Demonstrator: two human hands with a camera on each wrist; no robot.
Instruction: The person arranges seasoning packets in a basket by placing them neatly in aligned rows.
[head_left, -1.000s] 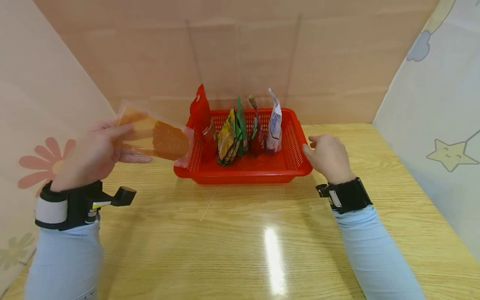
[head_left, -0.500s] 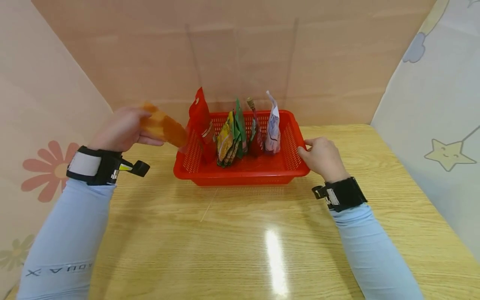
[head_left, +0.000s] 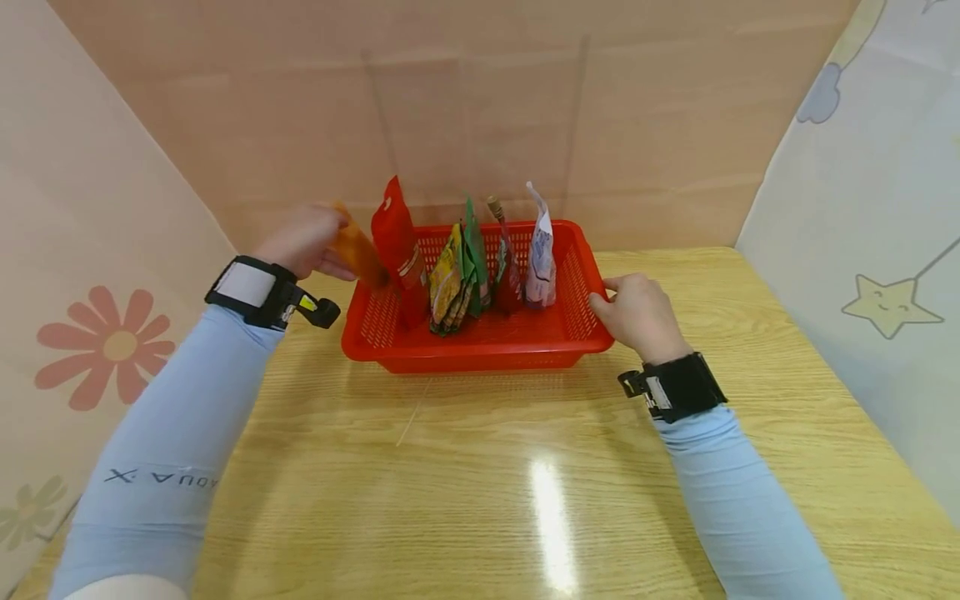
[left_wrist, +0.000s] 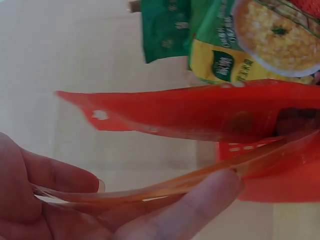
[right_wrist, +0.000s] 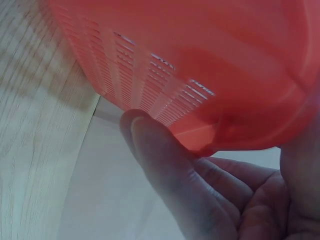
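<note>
In the head view my left hand (head_left: 303, 242) is at the left end of a red plastic basket (head_left: 480, 350). It pinches a thin, clear-wrapped packet with orange-brown contents (head_left: 358, 250) between thumb and fingers. The packet (left_wrist: 165, 190) appears edge-on in the left wrist view, its lower end in the basket beside a tall red pouch (head_left: 393, 233). My right hand (head_left: 641, 317) holds the basket's right rim; the right wrist view has the thumb against the slotted red wall (right_wrist: 150, 75) and other fingers curled below it.
Standing in the basket are yellow-and-green packets (head_left: 447, 283), a green pouch (head_left: 475, 258), a dark red packet with a tan-tipped top (head_left: 507, 271) and a white pouch (head_left: 542, 258). The wooden table (head_left: 480, 483) meets a papered wall (head_left: 480, 108) behind the basket.
My left hand has carried the orange packet rightward, from outside the basket to its left end, turning it edge-on. The right hand has moved slightly in against the basket's rim.
</note>
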